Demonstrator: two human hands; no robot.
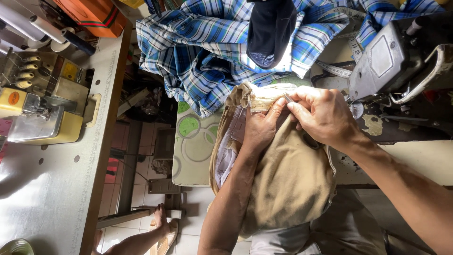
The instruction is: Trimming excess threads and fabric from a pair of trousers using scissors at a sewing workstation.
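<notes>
A pair of tan trousers (pixel 290 182) lies across my lap and the table edge, its waistband (pixel 262 97) turned inside out. My left hand (pixel 259 127) grips the waistband fabric from below. My right hand (pixel 325 115) pinches a small metal tool (pixel 287 97) against the seam at the waistband, right beside my left thumb. Both hands touch the cloth and almost touch each other.
A grey sewing machine (pixel 401 56) stands at the right. A blue plaid cloth (pixel 207 52) and a dark cap (pixel 271 30) lie beyond the trousers, with a measuring tape (pixel 332 68). Another machine (pixel 37 108) sits on the left table (pixel 52 189). Someone's sandalled foot (pixel 163 229) rests below.
</notes>
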